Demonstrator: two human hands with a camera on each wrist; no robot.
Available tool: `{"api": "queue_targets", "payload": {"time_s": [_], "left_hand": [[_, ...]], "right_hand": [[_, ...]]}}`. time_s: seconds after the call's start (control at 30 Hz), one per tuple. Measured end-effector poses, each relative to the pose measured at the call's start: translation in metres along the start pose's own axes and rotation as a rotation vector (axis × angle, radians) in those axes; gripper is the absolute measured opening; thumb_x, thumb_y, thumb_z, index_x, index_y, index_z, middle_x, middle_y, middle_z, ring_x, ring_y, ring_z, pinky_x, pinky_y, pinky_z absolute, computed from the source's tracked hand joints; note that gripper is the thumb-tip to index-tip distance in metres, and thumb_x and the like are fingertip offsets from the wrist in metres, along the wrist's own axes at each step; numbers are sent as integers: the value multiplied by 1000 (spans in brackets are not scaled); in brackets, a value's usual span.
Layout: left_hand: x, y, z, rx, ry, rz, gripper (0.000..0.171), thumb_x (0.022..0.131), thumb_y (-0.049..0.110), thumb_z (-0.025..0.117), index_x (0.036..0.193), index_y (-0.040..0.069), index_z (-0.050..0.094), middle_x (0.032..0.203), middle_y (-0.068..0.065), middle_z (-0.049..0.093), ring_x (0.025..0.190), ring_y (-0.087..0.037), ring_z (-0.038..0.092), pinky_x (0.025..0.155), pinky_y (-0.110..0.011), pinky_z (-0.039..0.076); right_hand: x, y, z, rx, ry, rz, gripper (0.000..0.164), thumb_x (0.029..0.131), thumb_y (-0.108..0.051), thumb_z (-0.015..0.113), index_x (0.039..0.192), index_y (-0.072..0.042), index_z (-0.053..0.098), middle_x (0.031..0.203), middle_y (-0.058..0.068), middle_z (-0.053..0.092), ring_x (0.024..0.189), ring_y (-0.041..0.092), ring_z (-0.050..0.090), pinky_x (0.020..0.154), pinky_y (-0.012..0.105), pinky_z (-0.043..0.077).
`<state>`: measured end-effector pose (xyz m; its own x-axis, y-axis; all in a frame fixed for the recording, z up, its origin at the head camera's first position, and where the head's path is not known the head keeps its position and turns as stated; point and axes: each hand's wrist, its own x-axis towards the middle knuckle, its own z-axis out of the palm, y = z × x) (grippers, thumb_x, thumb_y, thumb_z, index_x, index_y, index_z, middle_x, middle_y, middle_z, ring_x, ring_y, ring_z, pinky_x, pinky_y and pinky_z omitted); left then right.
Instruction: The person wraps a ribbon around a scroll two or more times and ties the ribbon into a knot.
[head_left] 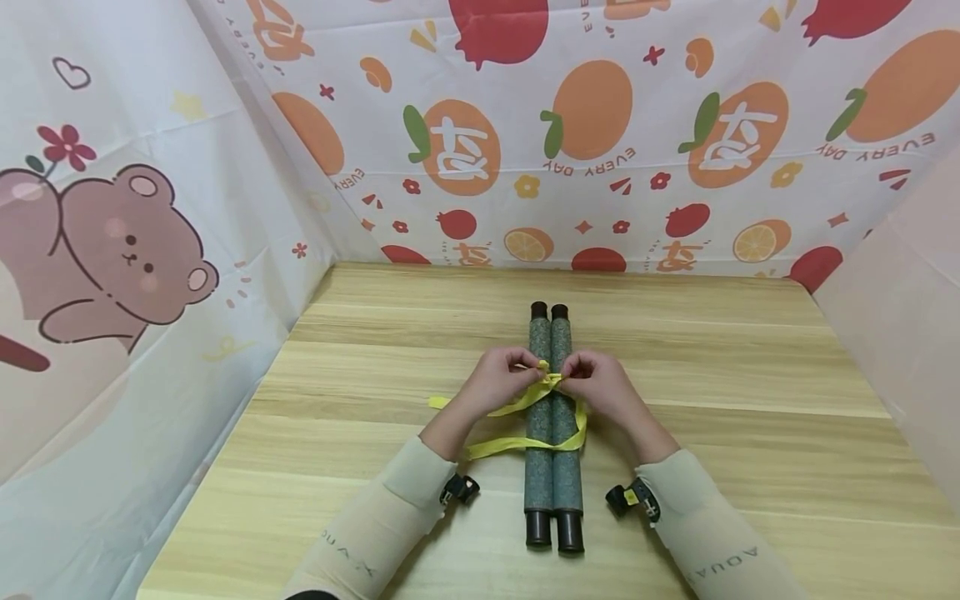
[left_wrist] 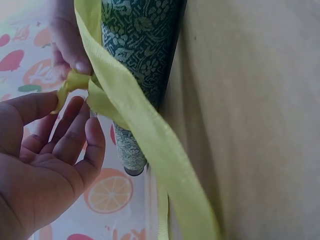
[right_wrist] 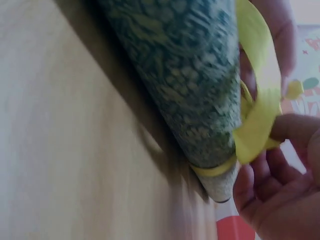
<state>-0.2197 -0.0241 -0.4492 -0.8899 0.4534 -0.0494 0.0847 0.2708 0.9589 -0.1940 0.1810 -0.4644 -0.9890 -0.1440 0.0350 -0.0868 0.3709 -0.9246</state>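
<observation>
A scroll (head_left: 539, 479), rolled in from both ends into two green patterned rolls with dark end knobs, lies lengthwise on the wooden table. Around its upper part passes a yellow ribbon (head_left: 498, 447), which crosses over itself in a small loop or knot on top. My left hand (head_left: 495, 382) pinches a short yellow end between thumb and forefinger; in the left wrist view, the other fingers of that hand (left_wrist: 55, 165) are loosely bent. Close by on the right, my right hand (head_left: 606, 390) pinches the ribbon near the crossing. A long ribbon strip (right_wrist: 262, 85) curves beside the roll in the right wrist view.
The light wooden table (head_left: 360, 350) surrounds the scroll. Behind it hangs a white cloth (head_left: 517, 150) printed with fruit, and another cloth with a bear (head_left: 142, 250) hangs at the left. One ribbon tail (head_left: 437, 402) trails out left of the rolls.
</observation>
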Motion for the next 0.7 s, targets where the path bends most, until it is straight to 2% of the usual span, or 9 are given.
{"api": "queue_targets", "payload": {"time_s": [0.13, 0.23, 0.33, 0.43, 0.57, 0.7], "left_hand": [[1, -1, -2, -6, 21, 7, 8, 91, 11, 69, 97, 5, 72, 100, -9, 73, 77, -16, 70, 63, -38, 57], [1, 0, -3, -9, 20, 10, 9, 92, 10, 69, 98, 4, 72, 101, -9, 73, 83, -18, 71, 69, -45, 58], [1, 0, -3, -10, 14, 9, 9, 92, 10, 68, 98, 4, 72, 101, -9, 73, 83, -20, 72, 69, -42, 58], [0, 0, -2, -17, 9, 7, 8, 92, 10, 68, 98, 4, 72, 100, -9, 73, 77, -21, 70, 61, -33, 55], [0, 1, -1, -51, -12, -3, 9, 93, 9, 68, 99, 3, 71, 97, -12, 72, 60, -18, 57, 50, -24, 43], [-1, 2, 0, -69, -35, -9, 12, 93, 11, 69, 99, 2, 71, 98, -15, 71, 56, -14, 50, 49, -21, 41]], "right_hand": [[0, 1, -6, -30, -71, 2, 10, 84, -11, 77, 93, -7, 76, 92, 6, 72, 84, 16, 63, 73, 27, 53], [0, 1, -8, -89, -86, -12, 14, 88, -14, 73, 101, -9, 77, 100, 7, 73, 87, 14, 63, 74, 27, 53], [-1, 0, -9, -125, -76, -32, 17, 92, -11, 65, 104, -9, 76, 103, 8, 73, 82, 13, 60, 68, 25, 51], [-2, -1, -7, -133, -56, -45, 20, 92, -8, 61, 105, -7, 76, 103, 10, 72, 74, 15, 56, 63, 24, 47], [-2, -3, -3, -138, -19, -60, 17, 92, -7, 63, 104, -6, 75, 98, 10, 73, 74, 15, 55, 62, 24, 46], [-2, -3, 2, -176, 23, -68, 15, 90, -8, 67, 104, -8, 74, 89, 5, 72, 75, 15, 57, 64, 25, 48]]}}
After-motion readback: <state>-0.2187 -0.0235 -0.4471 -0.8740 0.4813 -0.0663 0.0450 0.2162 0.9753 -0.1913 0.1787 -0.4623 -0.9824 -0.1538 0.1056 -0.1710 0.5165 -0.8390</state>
